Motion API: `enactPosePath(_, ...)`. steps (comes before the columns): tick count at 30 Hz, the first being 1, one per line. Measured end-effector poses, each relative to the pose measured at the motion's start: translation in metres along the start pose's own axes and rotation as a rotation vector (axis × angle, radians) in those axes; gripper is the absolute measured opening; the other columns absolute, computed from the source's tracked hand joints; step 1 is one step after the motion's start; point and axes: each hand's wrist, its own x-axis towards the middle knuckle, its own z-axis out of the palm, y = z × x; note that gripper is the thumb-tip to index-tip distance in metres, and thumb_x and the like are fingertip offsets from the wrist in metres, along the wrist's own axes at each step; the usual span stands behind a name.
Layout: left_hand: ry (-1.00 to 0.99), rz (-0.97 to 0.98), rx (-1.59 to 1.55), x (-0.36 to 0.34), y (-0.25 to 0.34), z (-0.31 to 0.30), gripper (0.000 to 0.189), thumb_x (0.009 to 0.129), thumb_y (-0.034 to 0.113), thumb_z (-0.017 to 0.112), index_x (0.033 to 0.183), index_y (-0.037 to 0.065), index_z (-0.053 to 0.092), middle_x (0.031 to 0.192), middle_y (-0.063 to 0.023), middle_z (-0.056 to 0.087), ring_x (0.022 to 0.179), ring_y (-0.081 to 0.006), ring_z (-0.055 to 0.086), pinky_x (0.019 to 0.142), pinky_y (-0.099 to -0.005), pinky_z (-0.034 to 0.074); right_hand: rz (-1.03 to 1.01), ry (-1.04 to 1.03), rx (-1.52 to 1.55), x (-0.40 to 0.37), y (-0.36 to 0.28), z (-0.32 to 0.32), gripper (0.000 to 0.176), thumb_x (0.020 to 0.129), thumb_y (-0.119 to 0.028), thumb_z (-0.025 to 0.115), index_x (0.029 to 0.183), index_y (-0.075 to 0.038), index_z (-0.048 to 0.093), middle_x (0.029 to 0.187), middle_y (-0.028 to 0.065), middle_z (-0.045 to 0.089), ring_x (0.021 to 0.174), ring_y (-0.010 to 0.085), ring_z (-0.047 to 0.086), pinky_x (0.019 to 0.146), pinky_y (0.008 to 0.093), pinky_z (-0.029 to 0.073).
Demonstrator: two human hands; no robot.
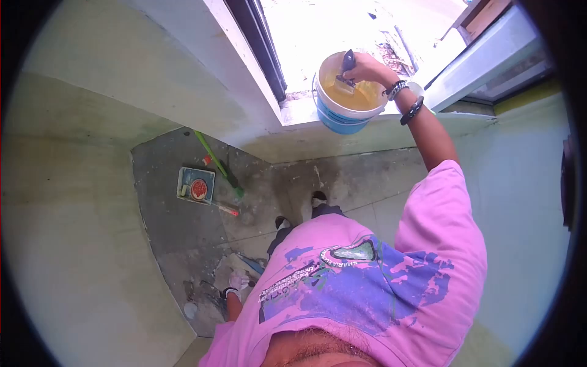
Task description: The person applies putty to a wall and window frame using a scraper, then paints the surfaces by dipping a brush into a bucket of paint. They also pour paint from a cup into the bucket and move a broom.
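Observation:
My right hand [365, 67] grips the dark handle of a paintbrush [344, 85] at the mouth of a bucket. The bristles point down into the yellowish paint. This white and blue bucket [342, 119] stands on the window sill [293, 113]. Low on the left, my left hand [237, 281] hangs beside my shirt, pale with what looks like paint. Its fingers blend into the floor behind, so their pose is unclear. A blue object [251, 263] shows close to that hand.
On the grey floor [177, 238] lies a tray [209, 177] with a red round item in it. A green-handled tool [211, 153] and a red-tipped stick [227, 210] lie beside it. Pale green walls [67, 214] stand on both sides. A window frame [489, 55] borders the opening.

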Motion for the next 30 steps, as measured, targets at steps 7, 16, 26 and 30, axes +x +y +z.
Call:
enactPosePath(7, -0.041, -0.080, -0.017, -0.003, 0.015, 0.017, 0.044, 0.090, 0.040, 0.050, 0.120, 0.008, 0.045, 0.076, -0.0145, 0.061, 0.053, -0.0211, 0.057, 0.041, -0.0321, 0.044, -0.015, -0.121, -0.140, 0.020, 0.028, 0.022, 0.034, 0.072, -0.021, 0.072, 0.093, 0.004, 0.062, 0.080, 0.0104, 0.066, 0.067, 0.0172, 0.063, 0.061, 0.0287, 0.051)
enactPosePath(16, 0.074, 0.090, 0.114, -0.001, 0.079, 0.023, 0.040, 0.092, 0.040, 0.048, 0.115, 0.008, 0.052, 0.086, -0.0099, 0.065, 0.065, -0.0217, 0.061, 0.059, -0.0364, 0.052, -0.042, 0.248, 0.005, -0.053, -0.016, -0.006, 0.023, 0.079, -0.020, 0.067, 0.095, -0.004, 0.068, 0.081, 0.0113, 0.068, 0.072, 0.0189, 0.065, 0.067, 0.0307, 0.051)
enactPosePath(26, -0.470, 0.759, 0.122, -0.138, 0.340, 0.103, 0.053, 0.095, 0.036, 0.045, 0.137, 0.005, 0.038, 0.103, -0.0095, 0.063, 0.088, -0.0152, 0.062, 0.077, -0.0291, 0.051, -0.544, 0.867, 0.103, -0.146, -0.141, 0.051, 0.027, 0.082, 0.004, 0.061, 0.109, 0.000, 0.063, 0.105, 0.0129, 0.066, 0.095, 0.0170, 0.063, 0.081, 0.0277, 0.049)
enactPosePath(30, -0.716, 1.106, -0.068, -0.230, 0.386, 0.148, 0.057, 0.098, 0.044, 0.036, 0.143, 0.009, 0.029, 0.117, -0.0079, 0.057, 0.103, -0.0180, 0.057, 0.091, -0.0347, 0.045, -0.646, 0.859, 0.267, -0.154, -0.208, 0.139, 0.031, 0.080, 0.004, 0.060, 0.110, -0.004, 0.065, 0.115, 0.0133, 0.061, 0.105, 0.0234, 0.059, 0.089, 0.0328, 0.047)
